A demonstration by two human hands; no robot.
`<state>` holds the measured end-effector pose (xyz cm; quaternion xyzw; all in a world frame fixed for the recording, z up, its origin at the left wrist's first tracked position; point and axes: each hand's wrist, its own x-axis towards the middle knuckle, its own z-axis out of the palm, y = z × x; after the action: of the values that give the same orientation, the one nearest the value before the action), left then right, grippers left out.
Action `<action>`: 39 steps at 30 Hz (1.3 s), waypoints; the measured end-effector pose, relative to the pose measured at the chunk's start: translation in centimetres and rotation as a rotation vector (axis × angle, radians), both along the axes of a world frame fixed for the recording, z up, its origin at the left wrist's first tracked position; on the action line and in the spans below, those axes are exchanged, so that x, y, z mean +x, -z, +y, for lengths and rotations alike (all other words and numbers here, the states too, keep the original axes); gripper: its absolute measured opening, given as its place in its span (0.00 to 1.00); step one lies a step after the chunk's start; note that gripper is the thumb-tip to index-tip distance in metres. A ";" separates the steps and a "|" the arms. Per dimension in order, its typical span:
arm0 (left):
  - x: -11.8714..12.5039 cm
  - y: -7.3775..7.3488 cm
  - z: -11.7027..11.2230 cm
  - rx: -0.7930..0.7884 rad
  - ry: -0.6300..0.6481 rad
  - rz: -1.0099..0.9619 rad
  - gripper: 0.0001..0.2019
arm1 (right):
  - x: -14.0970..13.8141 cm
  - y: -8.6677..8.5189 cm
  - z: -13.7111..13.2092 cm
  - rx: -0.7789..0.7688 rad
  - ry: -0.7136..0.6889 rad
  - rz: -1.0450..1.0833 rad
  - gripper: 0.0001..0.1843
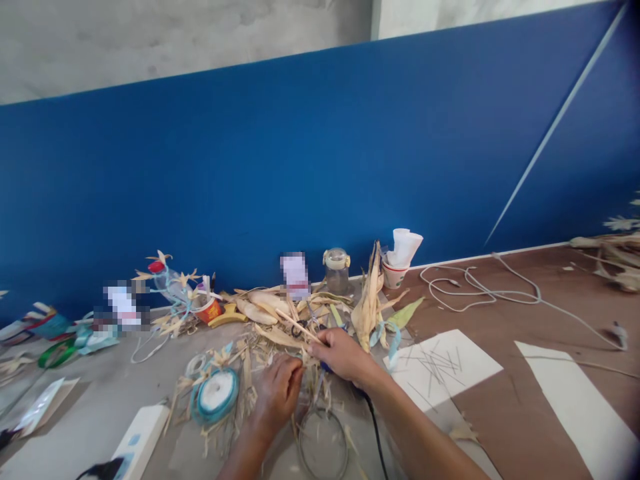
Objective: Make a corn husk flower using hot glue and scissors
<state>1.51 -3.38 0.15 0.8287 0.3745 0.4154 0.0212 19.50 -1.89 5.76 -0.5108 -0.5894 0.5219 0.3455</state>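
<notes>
My right hand (344, 357) is closed around a thin, pale tan stick (295, 325), which points up and left over a heap of dry corn husks (265, 307). Just left of it, my left hand (281, 387) has its fingers curled together; whatever they may hold is hidden. Beneath my right hand a bit of a blue object (326, 367) shows, and a black cord (376, 433) runs down nearby. A ring of wire (346, 443) lies closer to me. Left of my hands is a roll of teal ribbon (235, 393). Dark scissor handles (299, 328) appear partly under the stick.
A lidded jar (337, 273), a paper cup (395, 275) and an upright husk bundle (367, 307) stand at the back. Thin wires lie on white paper (470, 350) at right. A power strip (143, 437) lies front left. A blue partition (300, 153) closes off the back.
</notes>
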 end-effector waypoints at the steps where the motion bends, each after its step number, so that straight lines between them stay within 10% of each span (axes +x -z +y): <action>1: 0.0 0.0 0.0 -0.009 -0.012 -0.018 0.07 | 0.1 0.0 0.0 -0.010 0.011 0.024 0.15; 11: -0.1 0.3 0.5 -0.103 -0.214 -0.223 0.05 | -2.2 1.4 0.0 -0.303 0.212 0.768 0.14; 24: 0.6 -0.7 0.2 -0.506 -0.117 -0.375 0.09 | -4.3 3.2 -0.4 -0.315 0.223 0.736 0.12; 31: 1.0 -0.7 1.1 -0.929 0.032 -0.792 0.15 | -4.7 4.1 0.0 -0.259 0.203 0.719 0.12; 39: 1.2 -1.2 1.0 -1.051 0.110 -0.933 0.19 | -2.9 1.9 -0.4 -0.274 0.085 0.898 0.11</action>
<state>2.66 -2.38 1.30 0.4617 0.4350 0.4898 0.5981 16.58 -2.32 3.86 -0.2992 -0.2860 0.7493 0.5169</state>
